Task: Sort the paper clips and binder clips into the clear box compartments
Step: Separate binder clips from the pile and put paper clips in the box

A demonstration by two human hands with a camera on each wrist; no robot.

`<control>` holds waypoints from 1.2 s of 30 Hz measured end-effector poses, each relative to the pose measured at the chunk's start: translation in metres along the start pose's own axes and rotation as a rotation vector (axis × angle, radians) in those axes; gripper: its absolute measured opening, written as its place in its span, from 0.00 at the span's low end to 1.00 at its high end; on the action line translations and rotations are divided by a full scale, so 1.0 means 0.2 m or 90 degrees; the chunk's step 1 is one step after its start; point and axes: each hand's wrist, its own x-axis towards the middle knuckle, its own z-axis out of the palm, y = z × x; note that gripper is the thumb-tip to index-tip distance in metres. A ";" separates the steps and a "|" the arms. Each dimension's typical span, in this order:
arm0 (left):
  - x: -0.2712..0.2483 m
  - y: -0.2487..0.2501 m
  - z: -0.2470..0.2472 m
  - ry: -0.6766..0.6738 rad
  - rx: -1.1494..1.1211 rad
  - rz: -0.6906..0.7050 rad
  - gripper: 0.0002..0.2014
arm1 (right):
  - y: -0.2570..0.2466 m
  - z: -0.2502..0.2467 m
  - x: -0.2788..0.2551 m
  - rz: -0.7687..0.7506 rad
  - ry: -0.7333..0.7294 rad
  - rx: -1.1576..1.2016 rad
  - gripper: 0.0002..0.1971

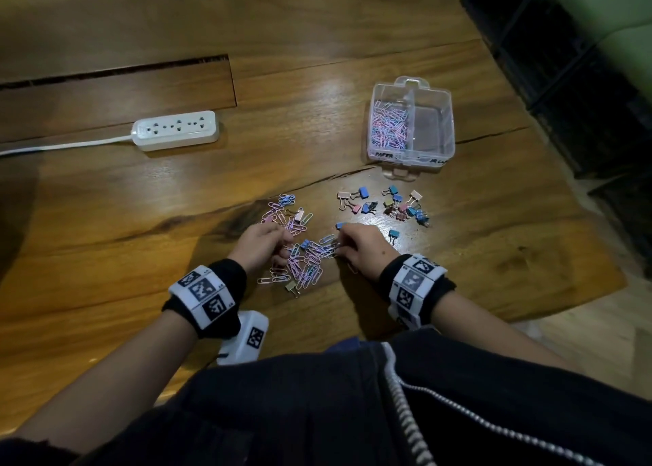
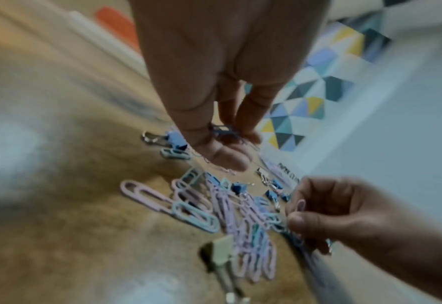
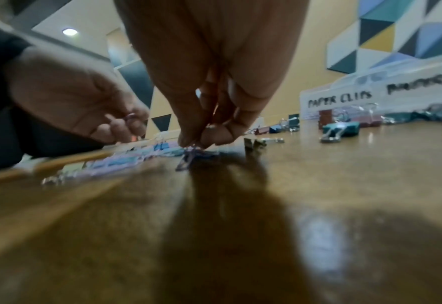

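A pile of pastel paper clips (image 1: 303, 257) lies on the wooden table between my hands. My left hand (image 1: 282, 245) pinches a few paper clips (image 2: 222, 130) between thumb and fingers just above the pile. At the pile's right edge, my right hand (image 1: 338, 245) pinches a paper clip (image 3: 188, 156) that touches the table. Coloured binder clips (image 1: 400, 206) lie scattered further back to the right. Behind them stands the clear box (image 1: 448, 126): its left compartment holds many paper clips (image 1: 388, 125), and its right compartment looks empty. The box's labels (image 3: 340, 100) face me.
A white power strip (image 1: 175, 130) with its cable lies at the back left. A few binder clips (image 1: 292, 286) are mixed in with the paper clip pile. The table's edge (image 1: 578, 296) runs close on the right, with dark shelving beyond.
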 end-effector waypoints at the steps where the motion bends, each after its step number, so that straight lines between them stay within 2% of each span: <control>1: -0.01 0.01 0.00 0.014 -0.042 -0.014 0.16 | 0.01 -0.01 0.00 0.030 0.008 0.060 0.04; 2: -0.01 0.01 0.00 0.029 -0.043 -0.015 0.15 | 0.01 -0.02 0.00 0.063 0.010 0.138 0.05; 3: 0.00 0.01 0.01 0.043 0.022 -0.005 0.14 | 0.02 -0.02 0.00 0.091 0.006 0.224 0.07; 6: -0.01 -0.02 0.05 0.077 0.390 0.073 0.08 | 0.05 -0.06 0.01 0.145 -0.016 0.416 0.08; 7: -0.02 -0.04 0.07 0.078 0.474 0.078 0.13 | 0.05 -0.07 0.02 0.165 -0.034 0.490 0.09; 10: -0.02 -0.11 0.12 0.054 0.617 0.066 0.41 | 0.04 -0.10 0.03 0.235 -0.090 0.729 0.10; 11: -0.02 -0.13 0.13 0.053 0.630 0.069 0.43 | 0.03 -0.12 0.02 0.248 -0.095 0.769 0.10; 13: 0.00 -0.16 0.14 0.061 0.622 0.098 0.38 | 0.01 -0.13 0.03 0.254 -0.096 0.803 0.09; 15: 0.00 -0.17 0.15 0.058 0.620 0.138 0.28 | 0.01 -0.13 0.03 0.234 -0.101 0.760 0.10; 17: 0.00 -0.17 0.16 0.054 0.624 0.173 0.21 | 0.00 -0.10 0.04 0.198 -0.108 0.623 0.13; 21: 0.00 -0.18 0.18 0.043 0.676 0.216 0.17 | -0.03 -0.04 0.03 0.082 -0.069 0.228 0.18; 23: -0.01 -0.18 0.18 0.044 0.686 0.224 0.17 | -0.05 -0.01 0.03 0.028 -0.035 0.116 0.24; 25: 0.00 -0.17 0.16 0.041 0.662 0.224 0.16 | -0.06 0.01 0.03 -0.020 -0.030 0.036 0.25; 30: 0.01 -0.10 0.08 0.032 0.447 0.191 0.08 | -0.04 0.05 0.04 -0.012 -0.094 -0.055 0.21; 33: -0.01 -0.05 0.03 0.002 0.245 0.117 0.08 | -0.03 0.05 0.04 -0.010 -0.137 -0.091 0.27; 36: 0.00 -0.01 -0.01 -0.046 0.119 0.076 0.06 | -0.02 0.05 0.04 -0.039 -0.115 -0.099 0.23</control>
